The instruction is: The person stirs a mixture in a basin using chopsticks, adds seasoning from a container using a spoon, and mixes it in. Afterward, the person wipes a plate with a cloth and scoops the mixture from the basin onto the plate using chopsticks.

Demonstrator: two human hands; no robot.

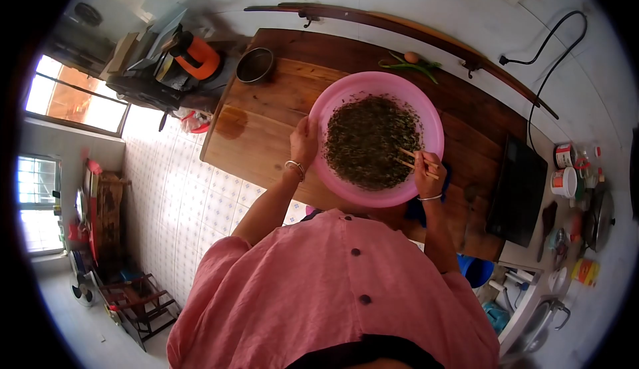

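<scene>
A large pink basin (431, 117) stands on the wooden table, holding a dark green chopped mixture (373, 139) that looks like minced greens. My left hand (304, 143) grips the basin's left rim, fingers closed over the edge. In my right hand (428, 175), at the basin's lower right side, is a pair of chopsticks (405, 161), their tips in the mixture. The mixture's surface is partly smeared by motion. Each of my wrists wears a bracelet.
Behind the basin lie an egg (411, 57) and green peppers or stalks (406, 67). A metal bowl (255, 65) sits at the table's (286, 96) back left corner, near an orange kettle (200, 57). At right are a black flat panel (516, 189) and several jars.
</scene>
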